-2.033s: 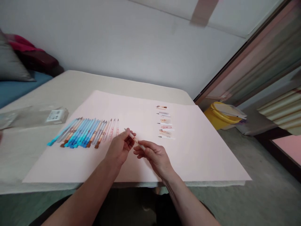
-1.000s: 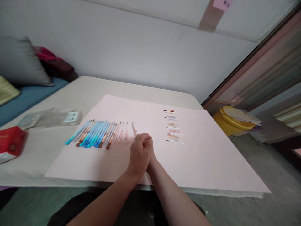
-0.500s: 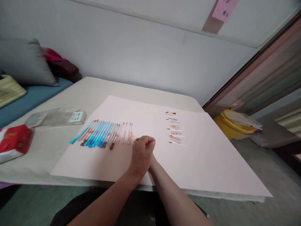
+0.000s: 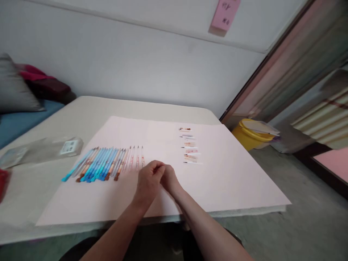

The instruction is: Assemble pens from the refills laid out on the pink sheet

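My left hand [image 4: 148, 182] and my right hand [image 4: 170, 180] meet over the near middle of a pale pink sheet [image 4: 223, 181], fingers curled and pressed tip to tip. What lies between the fingers is hidden. Just left of them lies a row of pens [image 4: 103, 168], blue and orange-tipped, ending in three thin clear ones nearest my left hand. A short column of small pen parts [image 4: 189, 150] lies to the right, beyond my right hand.
The sheet covers a beige table [image 4: 89, 108]. A clear plastic package [image 4: 43, 149] lies at the left, with a red object [image 4: 2, 185] at the frame's edge. Cushions [image 4: 16, 90] sit on blue bedding beyond. A yellow bucket [image 4: 251, 139] stands on the floor at the right.
Two seconds ago both hands held a thin pen between them. It was then laid at the right end of the row. The hands have since drawn back and closed together.
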A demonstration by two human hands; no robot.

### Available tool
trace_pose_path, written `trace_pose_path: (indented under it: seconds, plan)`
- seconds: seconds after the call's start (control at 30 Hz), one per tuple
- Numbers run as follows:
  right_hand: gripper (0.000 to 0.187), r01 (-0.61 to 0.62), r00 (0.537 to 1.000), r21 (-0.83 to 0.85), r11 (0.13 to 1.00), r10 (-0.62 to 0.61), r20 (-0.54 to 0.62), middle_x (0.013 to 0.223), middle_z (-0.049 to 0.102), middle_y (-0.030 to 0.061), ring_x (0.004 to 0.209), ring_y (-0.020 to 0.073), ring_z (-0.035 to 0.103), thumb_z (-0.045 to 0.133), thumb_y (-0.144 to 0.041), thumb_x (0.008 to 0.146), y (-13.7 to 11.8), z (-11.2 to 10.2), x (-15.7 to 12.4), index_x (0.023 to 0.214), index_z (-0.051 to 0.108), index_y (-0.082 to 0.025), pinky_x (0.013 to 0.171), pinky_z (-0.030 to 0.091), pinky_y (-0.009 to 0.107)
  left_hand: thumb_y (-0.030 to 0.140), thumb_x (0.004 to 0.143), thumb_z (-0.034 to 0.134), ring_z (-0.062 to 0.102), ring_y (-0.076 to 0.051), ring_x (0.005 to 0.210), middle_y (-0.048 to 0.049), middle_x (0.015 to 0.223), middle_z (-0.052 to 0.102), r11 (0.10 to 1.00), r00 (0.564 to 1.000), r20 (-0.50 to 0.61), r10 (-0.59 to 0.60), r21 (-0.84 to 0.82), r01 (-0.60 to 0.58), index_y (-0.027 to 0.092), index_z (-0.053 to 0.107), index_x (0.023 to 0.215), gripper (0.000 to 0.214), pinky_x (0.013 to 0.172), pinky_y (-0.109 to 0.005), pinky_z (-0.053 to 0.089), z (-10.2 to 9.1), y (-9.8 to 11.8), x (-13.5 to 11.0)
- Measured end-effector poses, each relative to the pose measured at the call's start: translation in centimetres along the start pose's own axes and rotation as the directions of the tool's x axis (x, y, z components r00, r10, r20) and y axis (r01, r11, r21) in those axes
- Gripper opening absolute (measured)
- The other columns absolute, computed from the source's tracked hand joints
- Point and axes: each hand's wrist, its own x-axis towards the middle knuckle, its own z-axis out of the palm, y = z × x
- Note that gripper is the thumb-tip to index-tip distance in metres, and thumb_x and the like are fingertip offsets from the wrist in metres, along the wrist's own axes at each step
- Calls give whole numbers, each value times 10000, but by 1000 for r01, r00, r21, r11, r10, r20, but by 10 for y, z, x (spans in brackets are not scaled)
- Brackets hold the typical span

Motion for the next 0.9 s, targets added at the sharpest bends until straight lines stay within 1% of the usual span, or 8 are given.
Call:
trace_pose_path:
  seconds: [0.07, 0.13, 0.2, 0.23, 0.4, 0.5, 0.73, 0.9]
  plan:
    - [153, 48, 997, -301, 953, -64, -46, 592, 589, -7, 544, 132, 552, 501, -214, 778, -4, -22, -2, 692, 626, -192, 527, 372, 224, 287, 769, 532, 609, -180, 727, -9, 726, 669, 1000, 1000, 16, 9, 26, -10, 204, 667, 797, 162, 679, -292, 449, -4, -1, 2]
    - [196, 37, 983, -685, 727, -149, -104, 689, 640, 17, 650, 142, 587, 462, -240, 824, -7, -52, -3, 747, 638, -200, 589, 371, 225, 324, 775, 541, 607, -184, 762, -13, 764, 674, 999, 1000, 23, 16, 50, -17, 200, 662, 796, 174, 718, -301, 442, -7, -2, 4]
    - [222, -68, 967, -785, 616, -154, -205, 827, 667, 68, 772, 177, 598, 433, -238, 848, -8, -87, -4, 807, 646, -190, 632, 362, 247, 355, 773, 552, 603, -191, 776, -17, 766, 673, 997, 999, 34, -6, 75, 3, 197, 659, 800, 194, 736, -311, 437, -10, -4, 5]
    - [236, -176, 956, -853, 492, -123, -268, 880, 669, 59, 799, 174, 599, 411, -235, 858, -7, -106, -4, 839, 645, -210, 638, 361, 245, 368, 770, 557, 601, -193, 782, -18, 764, 672, 996, 999, 39, -21, 89, 17, 195, 658, 801, 202, 744, -316, 435, -10, -5, 6]
    - [261, -374, 908, -837, 399, -26, -418, 972, 654, 81, 855, 194, 592, 424, -149, 827, 11, -179, -7, 954, 643, -211, 638, 356, 258, 408, 759, 572, 600, -198, 791, -20, 773, 672, 991, 993, 88, -77, 117, 67, 194, 658, 813, 237, 744, -322, 432, -5, -12, 9]
    - [265, -385, 911, -837, 388, 17, -412, 985, 644, 66, 865, 179, 581, 452, -137, 804, 21, -192, -5, 957, 651, -221, 630, 355, 244, 417, 757, 573, 603, -196, 790, -17, 789, 676, 988, 989, 116, -93, 131, 78, 197, 657, 822, 244, 751, -323, 431, -1, -15, 11]
    - [291, -338, 935, -859, 386, 33, -353, 1027, 609, 78, 931, 188, 552, 443, -140, 819, 26, -186, 0, 1008, 644, -232, 644, 363, 239, 430, 748, 579, 607, -204, 788, -22, 793, 678, 982, 984, 138, -109, 171, 84, 198, 662, 823, 258, 755, -336, 435, -1, -16, 9]
    - [257, -322, 942, -856, 404, 52, -330, 957, 623, 72, 882, 197, 570, 471, -129, 791, 25, -186, -3, 929, 665, -228, 636, 372, 245, 427, 743, 580, 606, -207, 798, -28, 801, 678, 982, 983, 138, -118, 163, 95, 196, 663, 829, 260, 760, -338, 439, -2, -18, 9]
